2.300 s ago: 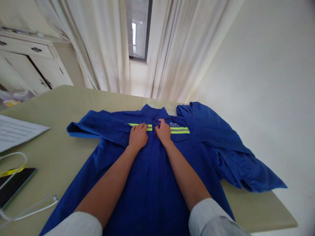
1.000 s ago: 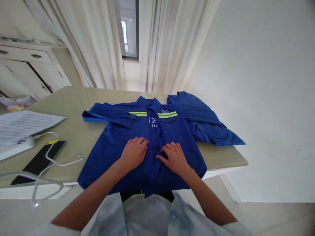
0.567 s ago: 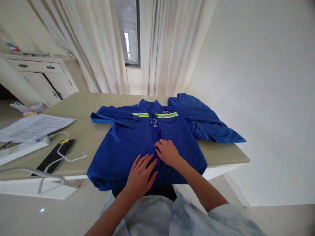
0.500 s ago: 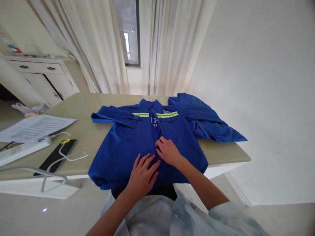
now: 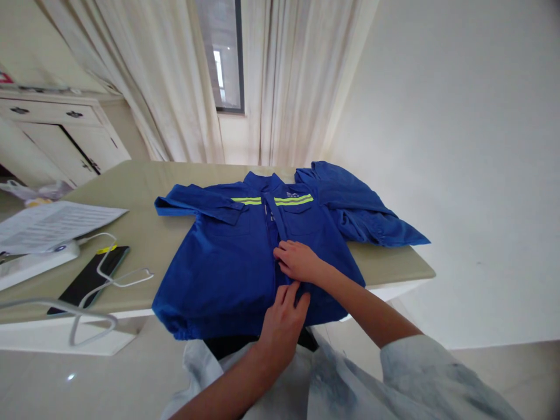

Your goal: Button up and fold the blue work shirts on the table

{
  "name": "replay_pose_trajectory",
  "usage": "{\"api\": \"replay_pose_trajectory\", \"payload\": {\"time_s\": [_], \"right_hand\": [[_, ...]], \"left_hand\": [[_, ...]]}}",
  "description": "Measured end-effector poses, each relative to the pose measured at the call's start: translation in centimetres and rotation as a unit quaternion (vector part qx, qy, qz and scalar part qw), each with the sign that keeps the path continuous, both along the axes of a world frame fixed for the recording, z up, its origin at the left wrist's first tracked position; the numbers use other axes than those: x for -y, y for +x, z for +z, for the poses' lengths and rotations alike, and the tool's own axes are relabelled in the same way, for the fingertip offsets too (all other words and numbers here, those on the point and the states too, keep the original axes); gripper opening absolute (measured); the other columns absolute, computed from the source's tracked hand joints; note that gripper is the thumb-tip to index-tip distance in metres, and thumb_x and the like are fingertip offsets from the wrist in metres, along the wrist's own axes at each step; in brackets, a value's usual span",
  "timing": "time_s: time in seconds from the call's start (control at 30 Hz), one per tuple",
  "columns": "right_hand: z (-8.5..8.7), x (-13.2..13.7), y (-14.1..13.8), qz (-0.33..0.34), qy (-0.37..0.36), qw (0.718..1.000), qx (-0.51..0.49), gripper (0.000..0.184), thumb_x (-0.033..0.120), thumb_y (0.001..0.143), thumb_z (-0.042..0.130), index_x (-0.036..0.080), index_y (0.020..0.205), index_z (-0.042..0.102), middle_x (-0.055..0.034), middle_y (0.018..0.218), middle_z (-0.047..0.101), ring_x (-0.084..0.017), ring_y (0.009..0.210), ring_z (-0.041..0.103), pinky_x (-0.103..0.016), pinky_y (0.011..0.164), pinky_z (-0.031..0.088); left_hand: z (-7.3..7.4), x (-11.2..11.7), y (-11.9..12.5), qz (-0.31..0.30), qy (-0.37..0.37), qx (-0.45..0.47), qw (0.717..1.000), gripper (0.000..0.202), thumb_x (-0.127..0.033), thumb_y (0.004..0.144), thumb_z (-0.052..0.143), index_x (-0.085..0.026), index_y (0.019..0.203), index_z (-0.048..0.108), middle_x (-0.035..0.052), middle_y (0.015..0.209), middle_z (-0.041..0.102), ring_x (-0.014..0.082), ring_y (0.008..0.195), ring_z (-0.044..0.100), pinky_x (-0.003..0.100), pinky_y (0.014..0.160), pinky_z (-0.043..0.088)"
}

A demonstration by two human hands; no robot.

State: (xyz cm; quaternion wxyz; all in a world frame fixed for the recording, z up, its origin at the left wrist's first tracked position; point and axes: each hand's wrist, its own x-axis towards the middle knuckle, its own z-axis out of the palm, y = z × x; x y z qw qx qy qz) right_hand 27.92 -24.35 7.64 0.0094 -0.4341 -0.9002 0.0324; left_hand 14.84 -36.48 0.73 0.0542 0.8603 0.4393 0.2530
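Observation:
A blue work jacket (image 5: pixel 223 262) with yellow-green reflective strips lies front up on the table, collar at the far side. One sleeve is folded across the chest on the left; the other spreads out to the right. Its front placket is parted near the chest, showing some lettering inside. My right hand (image 5: pixel 300 261) has its fingers curled on the placket edge at mid-front. Just below it, my left hand (image 5: pixel 284 321) pinches the placket close to the hem, its fingertips nearly meeting the right hand. The cloth under both hands is partly hidden.
On the left of the table (image 5: pixel 144 175) lie a black phone (image 5: pixel 90 279), a white cable (image 5: pixel 105 271), a power strip (image 5: pixel 39 265) and printed papers (image 5: pixel 56 224). A white wall (image 5: pixel 472 175) stands on the right, curtains (image 5: pixel 170 87) at the back.
My left hand has moved right and toward the hem, its spread fingers drawing together on the placket. My right hand stays at the front edge. The view has shifted slightly.

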Motion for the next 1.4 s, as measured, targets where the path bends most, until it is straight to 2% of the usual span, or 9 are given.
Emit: {"api": "replay_pose_trajectory", "payload": {"time_s": [0.2, 0.3, 0.37, 0.5, 0.63, 0.97, 1.1, 1.23, 1.4], "right_hand": [[-0.2, -0.3, 4.1, -0.05, -0.046, 0.972, -0.225, 0.037, -0.003, 0.088, 0.049, 0.02, 0.11, 0.069, -0.0067, 0.112, 0.069, -0.02, 0.107, 0.066, -0.033, 0.1, 0.05], [-2.3, 0.1, 4.4, -0.133, -0.015, 0.947, -0.292, 0.036, 0.001, 0.088, 0.049, 0.02, 0.109, 0.07, -0.0073, 0.108, 0.07, -0.021, 0.103, 0.067, -0.037, 0.099, 0.053], [-3.8, 0.4, 3.7, -0.155, 0.0, 0.945, -0.288, 0.036, 0.011, 0.093, 0.055, 0.021, 0.124, 0.068, -0.0103, 0.121, 0.07, -0.024, 0.116, 0.065, -0.042, 0.106, 0.051], [-5.1, -0.2, 1.8, -0.137, 0.003, 0.971, -0.194, 0.065, 0.04, 0.098, 0.064, 0.025, 0.159, 0.047, -0.0144, 0.162, 0.047, -0.033, 0.153, 0.039, -0.054, 0.125, 0.032], [-5.1, -4.0, 1.3, -0.127, -0.017, 0.984, -0.126, 0.069, 0.048, 0.102, 0.057, 0.027, 0.165, 0.039, -0.0118, 0.172, 0.035, -0.034, 0.16, 0.028, -0.055, 0.129, 0.023], [-5.4, -16.5, 0.7, -0.119, 0.001, 0.988, -0.102, 0.064, 0.052, 0.105, 0.053, 0.028, 0.163, 0.042, -0.0109, 0.17, 0.038, -0.03, 0.158, 0.033, -0.051, 0.127, 0.027], [-5.3, -17.5, 0.3, -0.126, -0.003, 0.987, -0.103, 0.062, 0.049, 0.106, 0.053, 0.026, 0.163, 0.043, -0.0108, 0.17, 0.039, -0.031, 0.158, 0.034, -0.05, 0.127, 0.027], [-5.5, -14.8, 0.8, -0.107, -0.015, 0.99, -0.095, 0.063, 0.046, 0.105, 0.055, 0.028, 0.163, 0.043, -0.0105, 0.172, 0.036, -0.034, 0.159, 0.031, -0.053, 0.128, 0.025], [-4.0, -11.3, 0.9, -0.058, -0.013, 0.994, -0.091, 0.054, 0.033, 0.098, 0.066, 0.025, 0.151, 0.059, -0.0139, 0.156, 0.055, -0.03, 0.138, 0.056, -0.046, 0.116, 0.042]], "left_hand": [[1.2, 0.1, -0.2, -0.132, -0.034, 0.106, 0.985, 0.053, -0.003, 0.093, 0.052, -0.031, 0.135, 0.068, 0.0056, 0.147, 0.065, 0.0189, 0.124, 0.067, 0.035, 0.107, 0.06], [1.7, -3.3, -3.6, -0.044, -0.018, 0.083, 0.995, 0.047, -0.014, 0.101, 0.047, -0.032, 0.138, 0.068, 0.008, 0.145, 0.066, 0.0238, 0.129, 0.065, 0.045, 0.111, 0.056], [1.8, -6.9, -6.4, 0.036, -0.012, 0.008, 0.999, 0.045, -0.035, 0.104, 0.054, -0.034, 0.148, 0.061, 0.0097, 0.157, 0.057, 0.0345, 0.143, 0.054, 0.061, 0.118, 0.045], [1.9, -14.2, -10.7, 0.134, -0.093, -0.136, 0.977, 0.084, -0.08, 0.09, 0.055, -0.04, 0.162, 0.043, 0.0118, 0.174, 0.028, 0.0557, 0.157, 0.021, 0.09, 0.113, 0.013], [2.1, -19.6, -11.7, 0.12, -0.183, -0.183, 0.958, 0.095, -0.092, 0.085, 0.043, -0.044, 0.166, 0.03, 0.0108, 0.178, 0.013, 0.0567, 0.159, 0.011, 0.092, 0.11, 0.009], [2.4, -29.7, -11.7, 0.129, -0.161, -0.18, 0.962, 0.092, -0.09, 0.09, 0.035, -0.042, 0.167, 0.027, 0.0105, 0.178, 0.014, 0.0529, 0.16, 0.012, 0.088, 0.114, 0.007], [2.2, -29.8, -11.8, 0.129, -0.102, -0.173, 0.971, 0.081, -0.078, 0.098, 0.037, -0.036, 0.167, 0.032, 0.0123, 0.177, 0.021, 0.0467, 0.161, 0.018, 0.083, 0.118, 0.011], [1.4, -26.4, -12.7, 0.076, -0.073, -0.198, 0.975, 0.066, -0.062, 0.106, 0.034, -0.032, 0.166, 0.037, 0.0096, 0.175, 0.027, 0.038, 0.16, 0.026, 0.076, 0.123, 0.016], [2.3, -23.0, -12.9, 0.013, -0.053, -0.226, 0.972, 0.057, -0.048, 0.108, 0.038, -0.029, 0.162, 0.044, 0.0107, 0.172, 0.035, 0.0379, 0.156, 0.035, 0.074, 0.125, 0.015]]}}
